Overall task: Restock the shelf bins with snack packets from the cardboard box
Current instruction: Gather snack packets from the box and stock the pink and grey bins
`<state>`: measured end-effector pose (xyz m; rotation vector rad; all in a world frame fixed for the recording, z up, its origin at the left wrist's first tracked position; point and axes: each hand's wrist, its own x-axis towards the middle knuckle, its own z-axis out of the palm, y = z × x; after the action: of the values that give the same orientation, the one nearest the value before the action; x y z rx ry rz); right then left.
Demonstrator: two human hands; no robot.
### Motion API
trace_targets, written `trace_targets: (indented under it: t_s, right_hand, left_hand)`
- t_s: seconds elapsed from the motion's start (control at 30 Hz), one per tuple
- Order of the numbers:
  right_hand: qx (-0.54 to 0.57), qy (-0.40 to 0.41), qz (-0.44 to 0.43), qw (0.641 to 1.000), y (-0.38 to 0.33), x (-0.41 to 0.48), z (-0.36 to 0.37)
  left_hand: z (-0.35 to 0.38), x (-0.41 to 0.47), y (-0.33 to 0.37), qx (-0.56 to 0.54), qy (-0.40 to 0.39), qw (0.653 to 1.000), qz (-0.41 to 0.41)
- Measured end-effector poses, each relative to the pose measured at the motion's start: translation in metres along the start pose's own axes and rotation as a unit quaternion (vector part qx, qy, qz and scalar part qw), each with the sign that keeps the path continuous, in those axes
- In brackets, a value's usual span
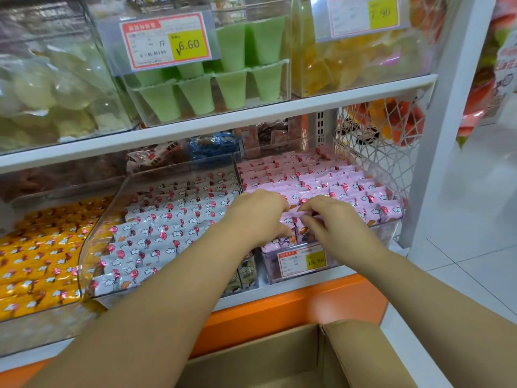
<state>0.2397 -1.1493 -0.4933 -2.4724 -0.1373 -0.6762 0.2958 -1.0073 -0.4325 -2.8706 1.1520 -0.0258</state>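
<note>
Hands [260,214] [333,222] on pink packets [335,182]

Rows of pink snack packets [321,180] are packed in the clear shelf bin [270,264]; the open cardboard box [251,359] is set below.

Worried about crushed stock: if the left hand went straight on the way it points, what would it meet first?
Probably the rows of pink packets straight ahead. The left hand grips some at the front, so there is almost no gap. Depth is hard to judge.
</note>
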Motion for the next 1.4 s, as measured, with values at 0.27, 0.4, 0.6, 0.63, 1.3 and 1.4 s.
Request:
trace_targets:
  t_s: [0.27,0.4,0.6,0.63,1.3,1.4]
  right_hand:
    - [0.0,-0.032,0.008,0.999,-0.003,-0.002,-0.005]
    - [-0.021,-0.018,0.014,1.0,-0.002,0.0,0.002]
    - [-0.013,-0.045,0.024,0.999,-0.011,-0.003,-0.003]
    - [-0.022,-0.054,0.021,0.998,-0.013,-0.004,-0.004]
    - [-0.026,-0.093,0.016,0.995,-0.018,0.008,-0.015]
    - [-0.005,-0.081,0.022,0.996,-0.015,0.007,-0.018]
  left_hand:
    - [0.004,-0.007,0.003,-0.019,0.007,1.0,0.002]
    - [0.003,-0.005,0.005,0.018,0.007,1.0,-0.008]
    - [-0.004,-0.018,-0.014,-0.011,-0.009,1.0,0.006]
    - [-0.004,-0.021,-0.019,-0.002,-0.003,1.0,-0.003]
    - [0.014,-0.024,-0.008,-0.011,0.046,0.999,-0.005]
    - [0.013,-0.026,-0.006,-0.053,0.091,0.994,-0.006]
